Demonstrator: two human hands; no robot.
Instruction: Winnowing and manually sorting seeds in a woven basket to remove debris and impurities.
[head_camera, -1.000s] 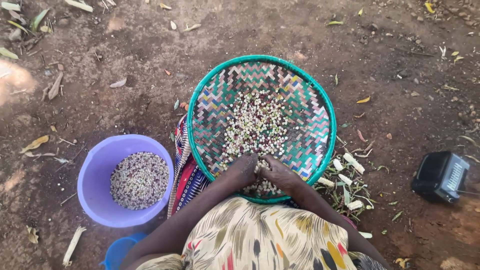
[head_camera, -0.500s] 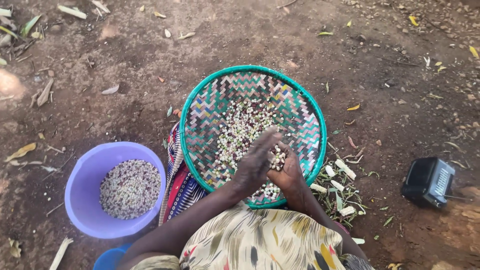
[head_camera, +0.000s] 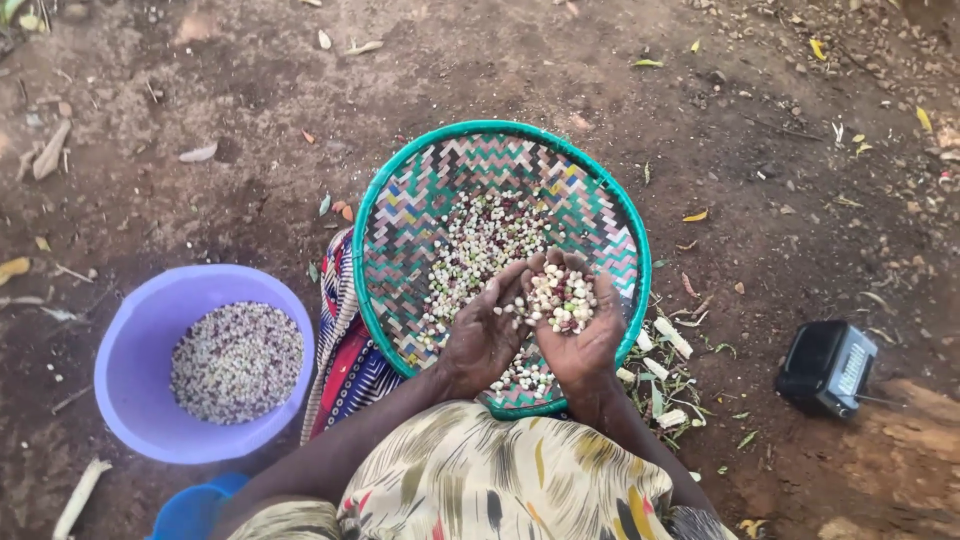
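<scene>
A round woven tray with a green rim lies on the ground, with pale and dark beans scattered across it. My right hand is cupped palm up above the tray's near side and holds a heap of beans. My left hand is beside it, fingers spread, touching the heap from the left. Both forearms reach out from a patterned yellow garment at the bottom of the view.
A purple plastic basin holding speckled beans sits to the left. Striped red and blue cloth lies under the tray's left edge. A small black radio rests at right. Husk pieces and leaves litter the bare dirt.
My hands scooped beans from the tray's near side and lifted them. The right palm has turned up with a heap in it, and the left hand moved in beside it.
</scene>
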